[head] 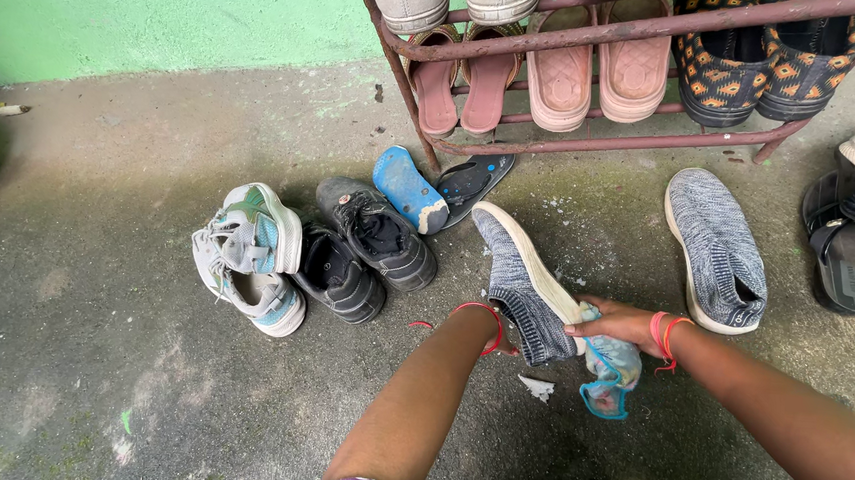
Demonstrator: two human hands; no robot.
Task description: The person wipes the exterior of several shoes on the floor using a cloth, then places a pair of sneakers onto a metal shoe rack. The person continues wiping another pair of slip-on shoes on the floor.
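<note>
A grey knit slip-on shoe is tilted on its side, sole edge up, in the middle of the concrete floor. My left hand is mostly hidden behind its heel and grips it; a red thread band circles that wrist. My right hand presses a crumpled blue-and-white cloth against the shoe's white sole rim. The matching grey shoe lies flat on the floor to the right, apart from both hands.
A rusty metal shoe rack at the back holds pink sandals, patterned dark shoes and pale shoes. A black shoe pair, white-teal sneakers, blue flip-flops and black sandals lie around. Green wall at the back left.
</note>
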